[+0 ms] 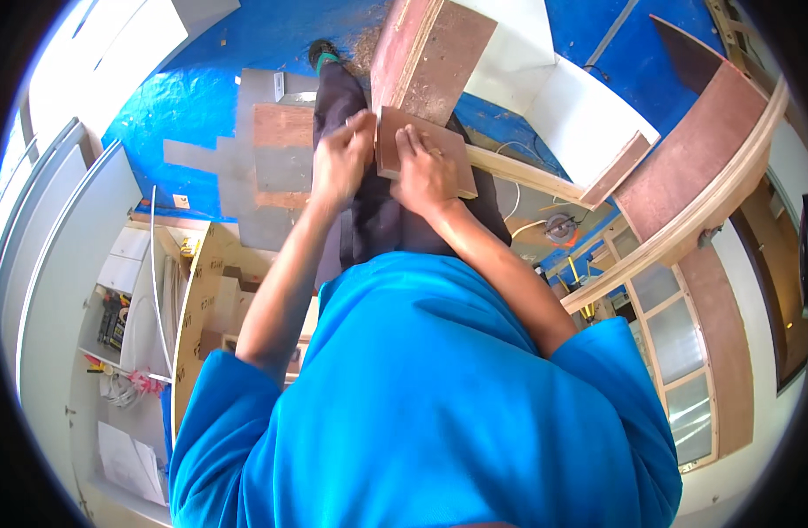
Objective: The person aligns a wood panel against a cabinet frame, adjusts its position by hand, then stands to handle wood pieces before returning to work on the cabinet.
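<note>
A small reddish-brown wooden board (452, 151) lies across my lap, its far side against a larger plywood piece (448, 66). My right hand (426, 176) grips the board from its near edge, fingers bent over the top face. At the board's left end is my left hand (340, 163), closed and slightly blurred, its fingertips close beside the edge. Whatever sits between those fingers, if anything, is too small and smeared to make out.
White-faced panels (580, 114) and a curved wooden frame (729, 167) stand to the right. Below them is a round power tool (560, 229). Blue sheeting (263, 35) covers the floor, with plywood offcuts (281, 150) on it. An open cabinet (122, 290) is at left.
</note>
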Tool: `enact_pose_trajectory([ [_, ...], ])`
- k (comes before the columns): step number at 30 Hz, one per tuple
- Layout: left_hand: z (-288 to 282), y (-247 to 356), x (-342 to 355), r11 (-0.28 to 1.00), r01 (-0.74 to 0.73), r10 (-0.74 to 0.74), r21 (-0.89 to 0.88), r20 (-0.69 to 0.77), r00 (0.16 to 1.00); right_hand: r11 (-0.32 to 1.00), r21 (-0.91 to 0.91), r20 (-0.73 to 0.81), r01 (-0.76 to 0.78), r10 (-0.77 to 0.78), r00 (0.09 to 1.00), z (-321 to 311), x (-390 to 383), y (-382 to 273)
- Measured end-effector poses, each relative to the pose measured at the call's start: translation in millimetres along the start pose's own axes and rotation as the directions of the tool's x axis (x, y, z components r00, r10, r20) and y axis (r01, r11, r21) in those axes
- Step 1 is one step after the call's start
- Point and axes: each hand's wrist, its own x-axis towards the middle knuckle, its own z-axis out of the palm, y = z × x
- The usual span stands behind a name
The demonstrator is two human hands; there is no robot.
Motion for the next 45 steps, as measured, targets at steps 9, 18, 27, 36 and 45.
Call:
enact_pose_trajectory([
  [9, 26, 3, 46, 0.991, -0.082, 0.094, 0.108, -0.111, 0.989, 0.999, -0.04, -0.035, 0.019, -0.021, 0.999, 13, -8, 3],
  [18, 1, 29, -49, 0.999, 0.006, -0.007, 0.043, 0.026, 1.0, 1.0, 0.012, -0.024, -0.001, 0.002, 1.0, 6, 0, 5],
  [27, 18, -15, 17, 0.969, -0.221, 0.234, 0.113, -0.116, 0.965, 1.0, 0.023, 0.004, 0.003, -0.003, 1.0, 1, 4, 5],
  [36, 28, -23, 83, 0.988, -0.131, 0.142, 0.086, -0.132, 0.981, 0.998, -0.046, -0.029, 0.046, -0.048, 0.998, 8, -7, -2],
  [45, 11, -6, -45, 0.987, -0.032, 0.031, -0.157, -0.01, 0.999, 1.0, 0.014, 0.061, -0.028, 0.027, 0.998, -4, 6, 3],
])
